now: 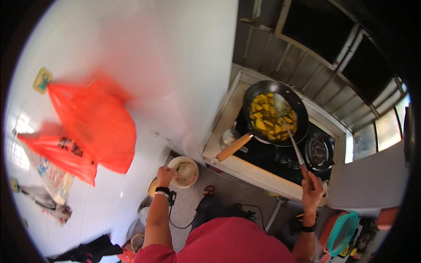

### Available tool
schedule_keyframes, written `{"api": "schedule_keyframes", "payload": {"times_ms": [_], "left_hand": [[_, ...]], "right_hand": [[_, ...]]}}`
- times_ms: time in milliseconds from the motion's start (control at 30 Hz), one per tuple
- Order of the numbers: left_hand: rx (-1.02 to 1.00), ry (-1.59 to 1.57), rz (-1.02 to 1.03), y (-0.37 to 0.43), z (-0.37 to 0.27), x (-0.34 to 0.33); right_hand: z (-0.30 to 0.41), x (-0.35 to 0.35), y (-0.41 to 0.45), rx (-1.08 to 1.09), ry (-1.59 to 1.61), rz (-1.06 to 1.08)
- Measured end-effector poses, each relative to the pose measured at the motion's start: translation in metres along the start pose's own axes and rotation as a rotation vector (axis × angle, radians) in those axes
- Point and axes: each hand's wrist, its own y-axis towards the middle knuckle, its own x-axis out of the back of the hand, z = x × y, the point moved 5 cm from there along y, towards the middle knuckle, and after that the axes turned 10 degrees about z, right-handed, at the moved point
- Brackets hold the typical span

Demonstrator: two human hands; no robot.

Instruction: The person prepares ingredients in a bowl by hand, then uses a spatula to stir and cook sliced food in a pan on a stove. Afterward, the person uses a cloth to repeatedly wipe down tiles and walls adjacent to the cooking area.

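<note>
My right hand [312, 190] grips the wooden handle of a long metal spatula [289, 131], whose blade rests among yellow chunks of food [263, 121], perhaps pumpkin, in a black wok [301, 113]. The wok sits on the left burner of a black gas stove [279, 157], its wooden handle [235, 147] pointing towards the lower left. My left hand [165, 176] is off to the left, fingers curled, in front of the rim of a white bucket [196, 177] on the floor; whether it holds anything cannot be told. Beside the wok handle stands a small round container [230, 136].
Red plastic bags [111, 131] hang from hooks on the white wall at left. A second burner [318, 151] is right of the wok. A turquoise plastic basket [342, 233] stands at lower right. A black cable [179, 227] crosses the floor near my feet.
</note>
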Motion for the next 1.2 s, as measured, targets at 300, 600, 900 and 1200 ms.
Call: {"api": "schedule_keyframes", "payload": {"times_ms": [300, 600, 900, 1200], "left_hand": [[0.017, 0.024, -0.171, -0.001, -0.007, -0.005], [0.068, 0.061, -0.128, 0.014, 0.021, -0.020], [0.096, 0.186, 0.015, -0.001, -0.006, -0.030], [-0.300, 0.288, -0.102, -0.049, -0.096, -0.022]], "right_hand": [[-0.016, -0.007, -0.008, -0.188, 0.200, -0.040], [-0.030, -0.026, -0.011, -0.354, 0.413, -0.005], [-0.026, -0.057, 0.007, -0.389, 0.574, 0.111], [-0.031, -0.091, 0.013, -0.441, 0.795, 0.189]]}}
